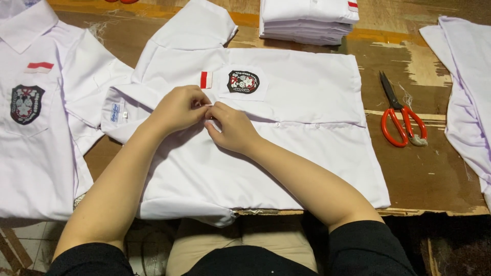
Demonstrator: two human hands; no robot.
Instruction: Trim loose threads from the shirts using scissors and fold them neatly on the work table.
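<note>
My arms are bare from the fingers up past the elbows — no rings, watch or bracelet on my left hand (179, 108) or my right hand (232, 128). Well back from my fingers, black short sleeves (368, 248) begin — plain, soft cloth, unmarked.

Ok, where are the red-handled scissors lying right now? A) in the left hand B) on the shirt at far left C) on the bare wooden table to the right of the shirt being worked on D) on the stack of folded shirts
C: the scissors lie flat on the table, right of the shirt, while both the left hand and right hand pinch its front edge.
</note>
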